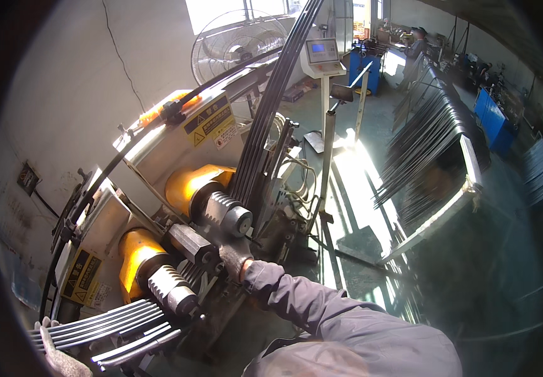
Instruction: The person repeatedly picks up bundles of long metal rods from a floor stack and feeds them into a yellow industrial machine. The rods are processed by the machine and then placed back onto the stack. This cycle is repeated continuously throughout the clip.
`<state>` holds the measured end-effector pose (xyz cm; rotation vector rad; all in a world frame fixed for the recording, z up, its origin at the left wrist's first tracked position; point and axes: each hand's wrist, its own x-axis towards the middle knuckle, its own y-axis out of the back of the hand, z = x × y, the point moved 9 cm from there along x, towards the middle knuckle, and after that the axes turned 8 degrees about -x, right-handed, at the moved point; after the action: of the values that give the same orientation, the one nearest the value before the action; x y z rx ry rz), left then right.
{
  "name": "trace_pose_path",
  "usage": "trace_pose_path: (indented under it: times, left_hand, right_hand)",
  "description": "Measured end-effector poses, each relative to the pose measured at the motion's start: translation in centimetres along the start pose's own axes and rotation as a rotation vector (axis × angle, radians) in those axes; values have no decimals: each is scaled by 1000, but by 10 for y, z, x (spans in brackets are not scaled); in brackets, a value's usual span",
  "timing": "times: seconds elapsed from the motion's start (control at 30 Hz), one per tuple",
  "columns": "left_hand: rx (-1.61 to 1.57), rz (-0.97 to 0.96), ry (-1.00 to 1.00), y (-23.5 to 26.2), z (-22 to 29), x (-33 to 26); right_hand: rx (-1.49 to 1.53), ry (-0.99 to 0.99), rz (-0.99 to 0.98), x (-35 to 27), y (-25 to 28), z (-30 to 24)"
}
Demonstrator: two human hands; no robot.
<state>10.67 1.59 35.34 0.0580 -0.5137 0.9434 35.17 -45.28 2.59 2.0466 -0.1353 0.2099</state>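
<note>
— While the head view looks down on a rolling machine (177, 188), where do the hands sit?

— Right hand (235, 256) in a grey work glove is at the centre of the frame, pressed against the machine just below the upper grooved roller (227, 215). Its fingers curl around something there, but I cannot tell what they grip, since the machine parts hide it. The grey sleeve (296, 301) runs down to the lower edge.

— And the left?

— Left hand (57, 355), also gloved, is at the lower left corner, closed around the ends of a bundle of curved metal strips (101, 327). The strips feed toward the lower grooved roller (171, 290), which sits just beside a yellow housing (134, 251).

— Where do the strips go?

— A dark band of bent strips (271, 107) rises from between the rollers to the top centre of the frame.

— Anything else around?

— A fan (237, 44) stands at the upper centre, a control panel (321, 53) beside it. A rack of dark rods (428, 157) fills the right. Another person (417, 44) works far off at the upper right.
</note>
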Motion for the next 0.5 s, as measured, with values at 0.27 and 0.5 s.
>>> trace_pose_path:
  times: [0.27,0.5]
  left_hand:
    - [-147,-261,16,-95,-3,47]
    - [397,-505,-535,-195,42,10]
  right_hand:
    - [1286,-60,50,0,2,13]
    - [684,84,276,-5,44,1]
